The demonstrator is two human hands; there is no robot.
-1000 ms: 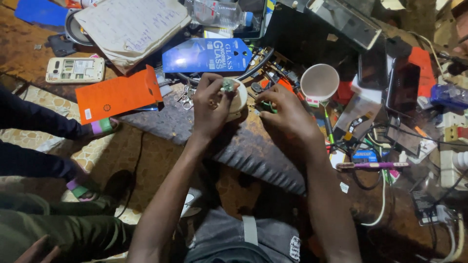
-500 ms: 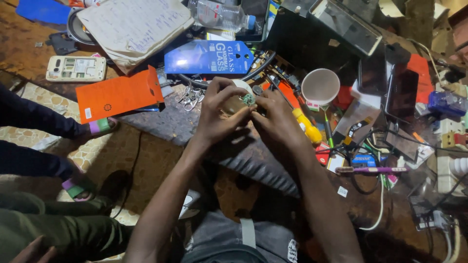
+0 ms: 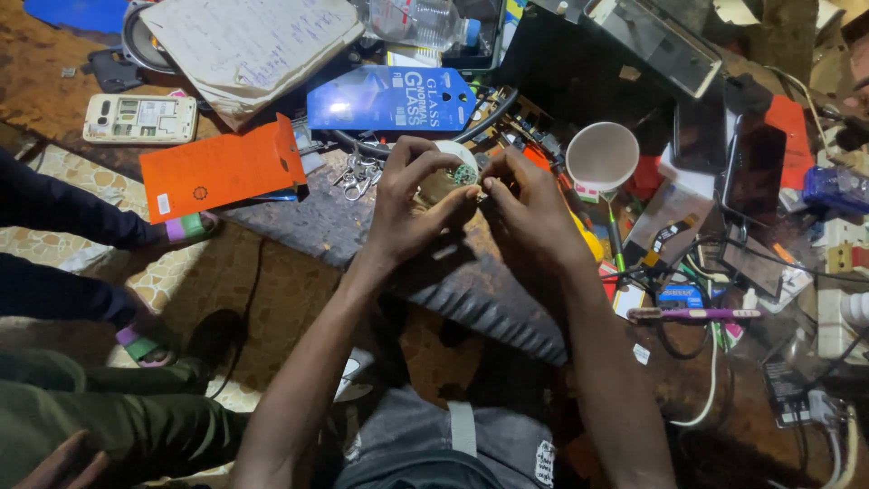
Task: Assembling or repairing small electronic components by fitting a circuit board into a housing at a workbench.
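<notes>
Both hands have stayed together over the cluttered bench since half a second ago, shifted only slightly. The left hand (image 3: pixel 407 204) is clamped with thumb and fingers around a small round white part (image 3: pixel 455 166) with a green board in it, held just above the bench edge. The right hand (image 3: pixel 529 204) touches that part with pinched fingertips; what they grip is too small to tell. A white cup (image 3: pixel 602 156) stands near the right hand, a blue packet (image 3: pixel 389 98) just beyond, an orange card (image 3: pixel 222 167) to the left.

Left hand (image 3: pixel 412 204) and right hand (image 3: pixel 534 213) meet fingertip to fingertip, forearms converging.
</notes>
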